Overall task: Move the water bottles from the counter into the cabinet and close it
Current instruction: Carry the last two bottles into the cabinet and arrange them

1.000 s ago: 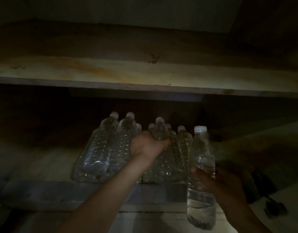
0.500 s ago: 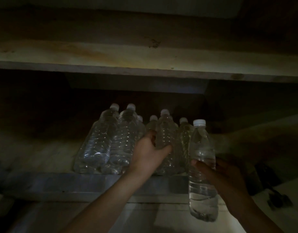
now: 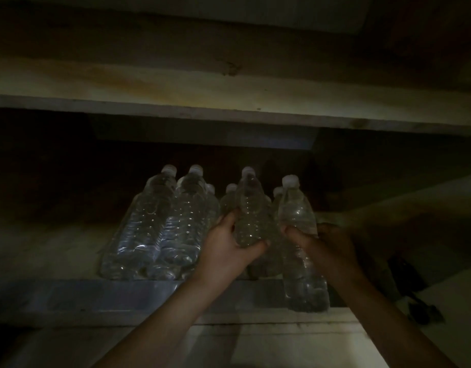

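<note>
Head view into a dim cabinet, placing step. The left hand [image 3: 229, 251] grips the middle bottle [image 3: 251, 208] around its lower body, thumb on the near side and fingers curled round the far side. The right hand [image 3: 327, 248] holds the right bottle [image 3: 295, 208] at mid-height, fingers wrapped round it. Its base sits at or just above the front lip of the cabinet shelf [image 3: 56, 248]; the dim light hides whether it rests there.

Both held bottles stand nearly upright, long axis vertical, white caps pointing up toward the upper shelf [image 3: 202, 86]. They touch or nearly touch each other. To the left, the standing bottles [image 3: 154, 227] form a tight cluster on the same shelf, caps up, and more caps show behind the held pair.

Judged step: seating the two bottles beside those already stored. The next move calls for sliding the right bottle back off the lip and in against its neighbour, keeping it vertical so that it does not topple the cluster, then letting go with both hands. No cabinet door is in view, so closing appears not yet begun.
</note>
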